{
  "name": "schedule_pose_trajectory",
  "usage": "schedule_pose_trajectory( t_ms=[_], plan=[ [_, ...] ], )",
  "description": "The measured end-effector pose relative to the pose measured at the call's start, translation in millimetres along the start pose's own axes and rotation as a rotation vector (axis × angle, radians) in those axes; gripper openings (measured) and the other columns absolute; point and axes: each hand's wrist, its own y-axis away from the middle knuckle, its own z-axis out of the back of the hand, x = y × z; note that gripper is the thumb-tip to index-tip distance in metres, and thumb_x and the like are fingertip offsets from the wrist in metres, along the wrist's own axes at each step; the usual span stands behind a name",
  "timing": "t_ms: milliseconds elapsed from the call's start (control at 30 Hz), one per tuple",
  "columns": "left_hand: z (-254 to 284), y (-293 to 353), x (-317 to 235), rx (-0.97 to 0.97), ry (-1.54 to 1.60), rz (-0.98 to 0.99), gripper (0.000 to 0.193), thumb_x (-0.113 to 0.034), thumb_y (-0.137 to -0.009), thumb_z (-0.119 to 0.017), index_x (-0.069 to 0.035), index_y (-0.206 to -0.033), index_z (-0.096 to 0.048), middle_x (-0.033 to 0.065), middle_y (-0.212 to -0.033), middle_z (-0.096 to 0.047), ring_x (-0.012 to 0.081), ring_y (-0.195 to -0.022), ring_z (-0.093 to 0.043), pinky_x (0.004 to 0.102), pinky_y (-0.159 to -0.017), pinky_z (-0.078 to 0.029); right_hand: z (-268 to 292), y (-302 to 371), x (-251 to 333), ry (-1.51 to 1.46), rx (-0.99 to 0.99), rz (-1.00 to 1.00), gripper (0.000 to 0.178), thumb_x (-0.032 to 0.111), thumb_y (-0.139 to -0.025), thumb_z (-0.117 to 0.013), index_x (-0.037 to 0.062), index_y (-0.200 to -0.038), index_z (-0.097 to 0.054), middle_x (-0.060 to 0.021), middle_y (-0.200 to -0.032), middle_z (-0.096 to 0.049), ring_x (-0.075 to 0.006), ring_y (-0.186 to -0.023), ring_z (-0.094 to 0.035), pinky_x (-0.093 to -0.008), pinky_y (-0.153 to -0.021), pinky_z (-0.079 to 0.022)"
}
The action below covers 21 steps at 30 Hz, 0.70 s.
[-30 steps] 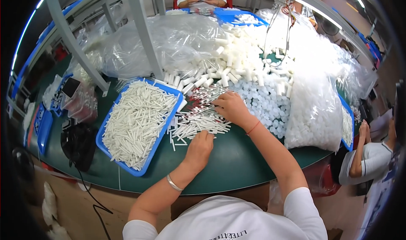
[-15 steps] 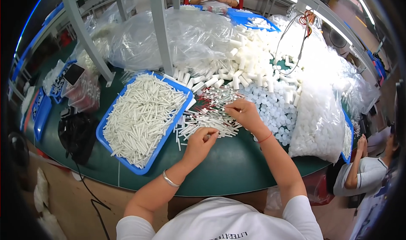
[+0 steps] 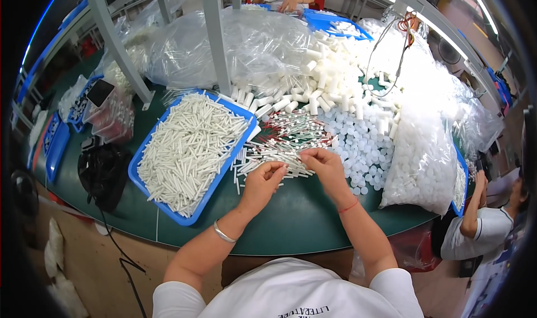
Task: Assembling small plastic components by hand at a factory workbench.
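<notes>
My left hand (image 3: pixel 262 187) is closed in a pinch over the near edge of a pile of thin white and red sticks (image 3: pixel 293 129). Just across from it, my right hand (image 3: pixel 326 173) also pinches, thumb and forefinger together. The two sets of fingertips are a short gap apart, and whatever they hold is too small to make out. Left of my hands lies a blue tray (image 3: pixel 185 221) heaped with short white sticks (image 3: pixel 187 150). Beside my right hand spreads a heap of round translucent caps (image 3: pixel 363 150).
Thick white foam-like tubes (image 3: pixel 330 60) are piled behind the sticks, near large clear bags (image 3: pixel 246 43). A filled clear bag (image 3: pixel 419 175) stands at right. Grey posts (image 3: pixel 215 38) rise from the green table (image 3: pixel 268 234). Co-workers sit across and at right.
My right hand has come back toward me from the stick pile and now faces my left hand. My left hand has shifted slightly away from me. The co-worker across has moved their hands apart.
</notes>
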Motion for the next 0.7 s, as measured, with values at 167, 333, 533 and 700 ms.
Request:
schedule_pose_trajectory(
  t_ms=[167, 333, 533, 700],
  plan=[
    [2, -2, 8, 0.019, 0.202, 0.039, 0.025, -0.016, -0.092, -0.065, 0.003, -0.109, -0.064, 0.0, -0.079, -0.062, 0.0054, -0.062, -0.051, 0.0195, -0.055, -0.042, -17, 23, -5, 0.18, 0.006, 0.122, 0.015, 0.012, -0.087, -0.069, -0.001, -0.095, -0.069, -0.001, -0.08, -0.067, -0.0053, -0.07, -0.058, -0.0213, -0.063, -0.047],
    [1, 0, 6, 0.06, 0.157, 0.034, 0.021, -0.015, -0.091, -0.066, 0.002, -0.105, -0.065, 0.0011, -0.082, -0.063, 0.0054, -0.063, -0.051, 0.0198, -0.056, -0.042, -22, 28, -2, 0.362, 0.043, 0.239, 0.015, 0.011, -0.086, -0.07, -0.0013, -0.094, -0.068, -0.0028, -0.082, -0.068, -0.0084, -0.072, -0.062, -0.0242, -0.066, -0.051],
    [-2, 1, 11, -0.02, -0.119, -0.21, 0.015, -0.011, -0.088, -0.068, 0.0, -0.099, -0.066, 0.0012, -0.084, -0.061, 0.0043, -0.065, -0.05, 0.0185, -0.058, -0.042, -29, 31, 3, 0.169, 0.012, 0.238, 0.017, 0.01, -0.086, -0.07, -0.0008, -0.099, -0.067, -0.0038, -0.084, -0.067, -0.0093, -0.074, -0.063, -0.0242, -0.067, -0.051],
    [-8, 3, 11, -0.047, -0.285, -0.315, 0.013, -0.007, -0.086, -0.068, -0.001, -0.098, -0.067, 0.0014, -0.084, -0.058, 0.0048, -0.064, -0.05, 0.0189, -0.059, -0.042, -21, 28, 0, 0.141, 0.028, 0.126, 0.018, 0.009, -0.09, -0.065, -0.003, -0.103, -0.064, -0.0045, -0.085, -0.066, -0.0093, -0.077, -0.062, -0.022, -0.071, -0.05]
  ],
)
